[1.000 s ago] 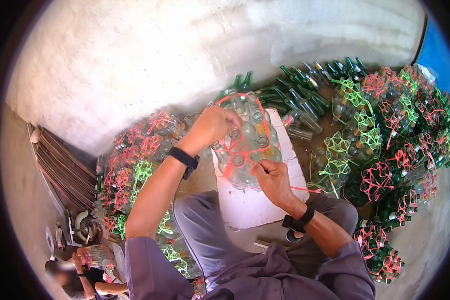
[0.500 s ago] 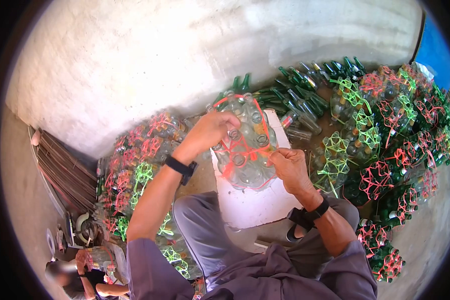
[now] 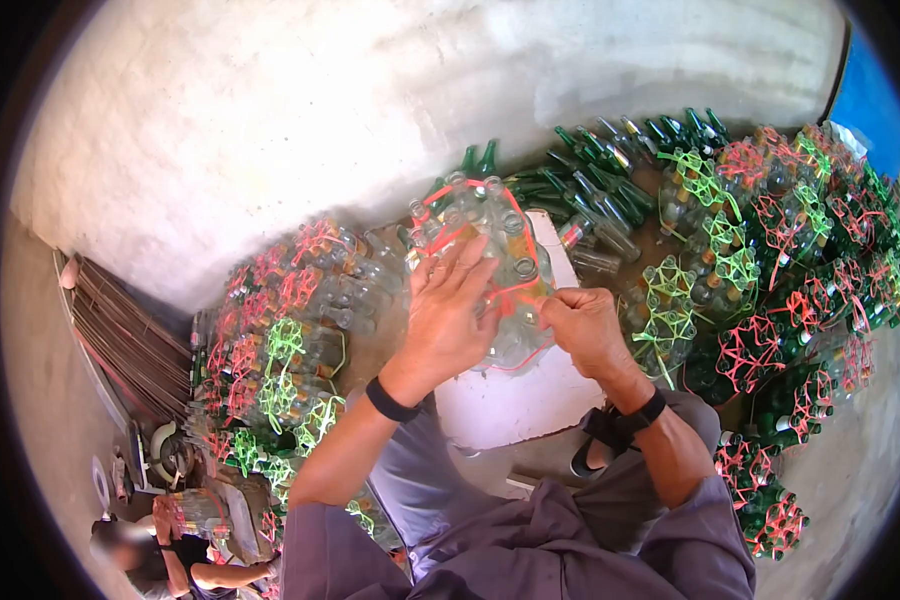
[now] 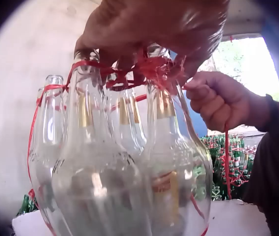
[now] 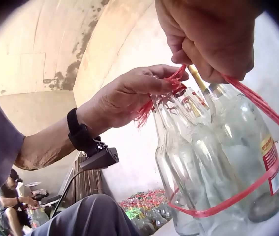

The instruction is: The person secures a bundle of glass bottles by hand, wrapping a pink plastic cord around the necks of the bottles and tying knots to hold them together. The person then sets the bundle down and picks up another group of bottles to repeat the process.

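Note:
A bundle of clear glass bottles (image 4: 97,172) stands upright with red plastic strap (image 5: 228,199) round the bodies and woven about the necks. My left hand (image 3: 448,315) lies over the near bottle tops, fingers extended away from me. In the left wrist view it covers several bottle mouths, above a bunched red knot (image 4: 156,69) of strap. My right hand (image 3: 587,330), at the bundle's right side, pinches the red strap between thumb and curled fingers. A length of strap trails from that fist in the right wrist view.
The bundle stands on a white board (image 3: 500,415) before my knees. Strapped bottles (image 3: 270,290) crowd the left; more bundles (image 3: 710,240) and loose green bottles (image 3: 610,190) fill the right. A pale wall (image 3: 320,120) rises behind. Another person (image 3: 150,555) sits at lower left.
My left hand has come down and right, going from fingers bent at the strap to lying spread over the bottle tops. My right hand has drawn the strap rightward, away from the near bottles.

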`<state>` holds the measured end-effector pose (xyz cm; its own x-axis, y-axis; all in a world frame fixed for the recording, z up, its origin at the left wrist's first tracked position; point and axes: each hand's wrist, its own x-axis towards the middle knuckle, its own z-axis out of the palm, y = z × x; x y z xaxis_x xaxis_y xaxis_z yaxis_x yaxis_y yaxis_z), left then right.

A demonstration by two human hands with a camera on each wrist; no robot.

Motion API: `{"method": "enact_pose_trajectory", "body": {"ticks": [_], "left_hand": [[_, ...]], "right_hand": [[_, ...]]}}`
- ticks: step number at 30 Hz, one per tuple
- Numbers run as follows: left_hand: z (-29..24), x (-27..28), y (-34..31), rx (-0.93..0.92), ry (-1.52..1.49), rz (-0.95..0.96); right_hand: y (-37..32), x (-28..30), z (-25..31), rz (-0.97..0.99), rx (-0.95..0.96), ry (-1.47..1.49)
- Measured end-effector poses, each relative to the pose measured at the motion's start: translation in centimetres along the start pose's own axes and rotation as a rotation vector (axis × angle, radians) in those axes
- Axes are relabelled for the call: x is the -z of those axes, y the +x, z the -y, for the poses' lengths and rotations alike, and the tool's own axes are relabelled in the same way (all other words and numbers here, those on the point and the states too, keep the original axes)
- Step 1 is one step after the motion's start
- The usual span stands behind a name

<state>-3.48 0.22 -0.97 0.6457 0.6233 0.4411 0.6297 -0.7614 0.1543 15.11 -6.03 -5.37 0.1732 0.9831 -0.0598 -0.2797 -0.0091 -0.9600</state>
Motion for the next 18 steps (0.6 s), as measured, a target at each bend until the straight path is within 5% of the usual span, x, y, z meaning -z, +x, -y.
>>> {"method": "enact_pose_trajectory", "body": {"ticks": [18], "left_hand": [[-0.1, -0.7, -0.6, 0.042, -0.101, -0.044]], "right_hand": [[-1.0, 2.1, 1.1, 0.027, -0.007, -0.393]]}}
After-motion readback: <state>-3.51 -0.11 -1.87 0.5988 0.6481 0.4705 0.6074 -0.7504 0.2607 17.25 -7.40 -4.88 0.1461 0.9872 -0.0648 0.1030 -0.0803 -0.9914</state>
